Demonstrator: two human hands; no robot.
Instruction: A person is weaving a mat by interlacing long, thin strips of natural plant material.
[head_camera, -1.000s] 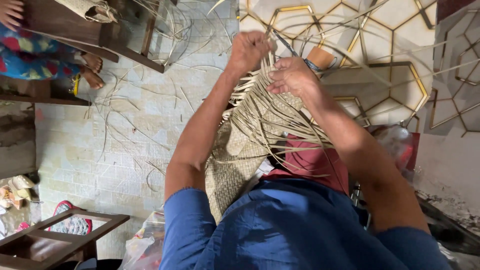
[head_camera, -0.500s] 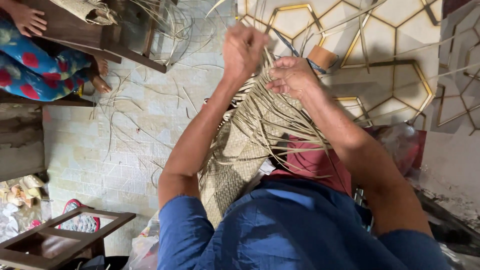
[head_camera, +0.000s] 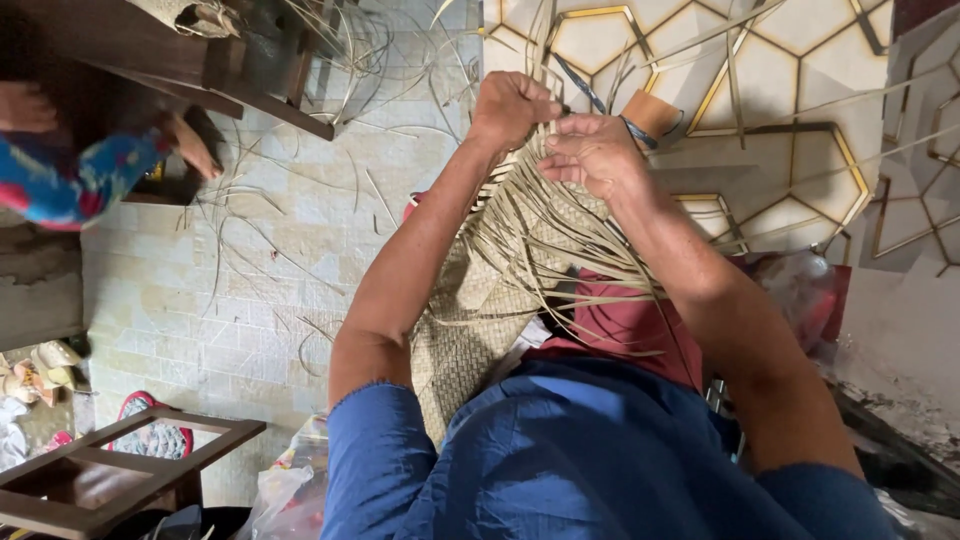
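Note:
A half-woven mat of pale straw strips (head_camera: 470, 320) lies across my lap, its loose strips (head_camera: 560, 250) fanning out at the far end. My left hand (head_camera: 512, 105) is closed in a fist on strips at the mat's far edge. My right hand (head_camera: 592, 152) sits just beside it, fingers bent and pinching other strips. Both forearms reach forward over the weave. My blue shirt (head_camera: 580, 460) fills the bottom of the view.
Loose straw strips (head_camera: 280, 230) litter the tiled floor. Another person's leg in patterned blue cloth (head_camera: 70, 180) and bare foot (head_camera: 190, 145) are at upper left by a dark wooden bench (head_camera: 150, 45). A wooden stool frame (head_camera: 120, 470) stands at bottom left. Hexagon-patterned flooring (head_camera: 760, 90) lies ahead.
My hands have drawn closer together at the mat's far edge, the left fist working strips beside the right. The other person's leg shifted at upper left.

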